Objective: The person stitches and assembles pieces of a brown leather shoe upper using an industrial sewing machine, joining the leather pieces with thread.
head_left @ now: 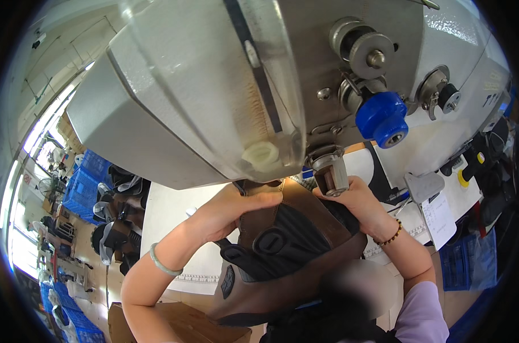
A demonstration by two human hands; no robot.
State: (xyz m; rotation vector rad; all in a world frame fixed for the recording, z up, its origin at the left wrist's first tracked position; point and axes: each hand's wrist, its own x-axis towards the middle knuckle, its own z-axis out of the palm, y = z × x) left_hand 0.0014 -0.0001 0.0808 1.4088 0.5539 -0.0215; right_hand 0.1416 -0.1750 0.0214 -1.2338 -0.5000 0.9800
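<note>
A brown and black leather shoe upper (296, 228) lies across the white sewing machine table (162, 223), its top end under the machine head. On its left edge, my left hand (225, 208) grips it, thumb stretched over the leather and the other fingers mostly hidden behind. My right hand (359, 206) holds the upper's right side, its fingertips partly covered by a metal machine part. The sewing machine (179, 97) fills the space above both hands, with a blue tension knob (382, 120) on its front. The needle and stitching spot are hidden. Light falls on the leather between my hands.
To the left, brown-and-black shoe uppers (119, 220) hang in a bunch near blue crates (88, 183). An open cardboard box (196, 320) stands below the table. At right are a paper sheet (440, 220), a blue crate (459, 263) and a thread spool (471, 171).
</note>
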